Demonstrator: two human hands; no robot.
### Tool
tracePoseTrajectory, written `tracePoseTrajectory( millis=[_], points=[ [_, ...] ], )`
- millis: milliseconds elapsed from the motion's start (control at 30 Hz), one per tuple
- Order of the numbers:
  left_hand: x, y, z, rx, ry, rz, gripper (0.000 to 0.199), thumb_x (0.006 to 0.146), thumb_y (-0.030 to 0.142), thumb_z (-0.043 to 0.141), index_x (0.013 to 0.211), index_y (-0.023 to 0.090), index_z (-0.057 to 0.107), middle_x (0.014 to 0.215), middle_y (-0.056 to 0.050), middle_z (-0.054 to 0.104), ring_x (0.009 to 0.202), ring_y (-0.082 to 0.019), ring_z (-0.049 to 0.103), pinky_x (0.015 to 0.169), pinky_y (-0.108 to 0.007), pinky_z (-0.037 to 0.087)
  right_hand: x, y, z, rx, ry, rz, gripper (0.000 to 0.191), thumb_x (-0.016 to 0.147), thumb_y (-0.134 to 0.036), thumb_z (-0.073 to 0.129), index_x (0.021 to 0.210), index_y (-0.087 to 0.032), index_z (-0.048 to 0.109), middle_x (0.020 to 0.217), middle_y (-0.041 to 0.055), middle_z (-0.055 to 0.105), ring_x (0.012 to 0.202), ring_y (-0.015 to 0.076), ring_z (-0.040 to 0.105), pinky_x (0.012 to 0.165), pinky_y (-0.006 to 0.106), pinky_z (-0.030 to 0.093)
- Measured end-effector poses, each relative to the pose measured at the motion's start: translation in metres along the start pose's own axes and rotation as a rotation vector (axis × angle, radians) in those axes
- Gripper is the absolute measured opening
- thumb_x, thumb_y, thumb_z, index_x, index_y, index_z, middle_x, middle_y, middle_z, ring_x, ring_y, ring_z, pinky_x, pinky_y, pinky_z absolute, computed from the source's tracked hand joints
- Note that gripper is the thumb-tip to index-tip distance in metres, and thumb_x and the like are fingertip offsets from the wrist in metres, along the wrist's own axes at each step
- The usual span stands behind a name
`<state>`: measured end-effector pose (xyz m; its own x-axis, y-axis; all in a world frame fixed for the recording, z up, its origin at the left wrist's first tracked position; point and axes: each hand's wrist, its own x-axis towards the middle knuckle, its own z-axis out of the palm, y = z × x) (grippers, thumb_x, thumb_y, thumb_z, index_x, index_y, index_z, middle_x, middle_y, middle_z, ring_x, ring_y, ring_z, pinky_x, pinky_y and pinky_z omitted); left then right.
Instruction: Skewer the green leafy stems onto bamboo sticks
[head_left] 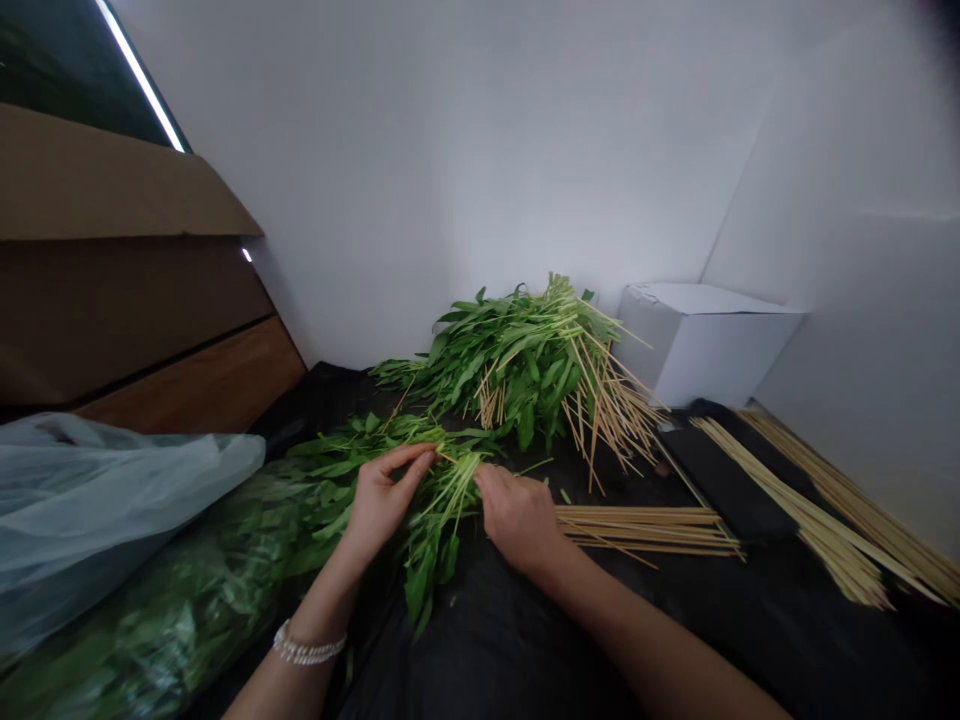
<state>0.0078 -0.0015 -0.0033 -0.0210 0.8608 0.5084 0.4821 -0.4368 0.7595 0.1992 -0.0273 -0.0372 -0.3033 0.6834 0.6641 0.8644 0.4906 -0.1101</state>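
My left hand (388, 492) is closed, thumb and index finger pinched on what looks like a thin wooden stick (445, 458) at the stems of leafy greens. My right hand (519, 512) is closed against the other side of the pale green stems (463, 482), fingers curled; its fingertips are partly hidden. Leaves of this bunch (426, 578) hang down between the hands. More loose leafy greens (341, 450) lie to the left. Just right of my right hand is a pile of thin wooden sticks (652, 528).
At the back, a heap of leafy greens (517, 350) has wooden sticks (615, 410) poking out. A white box (697, 340) stands behind a dark flat object (727, 480) and more sticks (810, 520). Left are a clear plastic bag of greens (172, 600) and a cardboard box (127, 300).
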Motion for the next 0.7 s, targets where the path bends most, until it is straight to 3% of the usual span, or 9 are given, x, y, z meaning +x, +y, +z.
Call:
tracePoseTrajectory(
  millis=[433,700],
  points=[
    [0.0003,0.0023,0.0004,-0.019,0.036,0.028,0.022,0.075,0.036,0.071,0.085,0.018,0.077,0.088,-0.008,0.077,0.083,-0.023,0.070,0.082,-0.035,0.055,-0.0006,-0.0001,0.0006,0.003,-0.002,0.004,0.019,0.095,-0.015,0.040,0.089,-0.019,0.058,0.069,-0.0003,0.063,0.056,0.0129,0.056,0.054,0.028,0.026],
    [0.0019,0.0045,-0.0020,-0.055,-0.013,-0.036,0.025,0.071,0.039,0.073,0.082,0.017,0.077,0.085,-0.009,0.077,0.081,-0.024,0.070,0.079,-0.035,0.055,-0.0003,-0.0008,0.0004,-0.013,-0.001,-0.016,0.017,0.093,-0.014,0.042,0.086,-0.019,0.057,0.068,0.0000,0.062,0.055,0.0125,0.055,0.053,0.028,0.026]
  ],
)
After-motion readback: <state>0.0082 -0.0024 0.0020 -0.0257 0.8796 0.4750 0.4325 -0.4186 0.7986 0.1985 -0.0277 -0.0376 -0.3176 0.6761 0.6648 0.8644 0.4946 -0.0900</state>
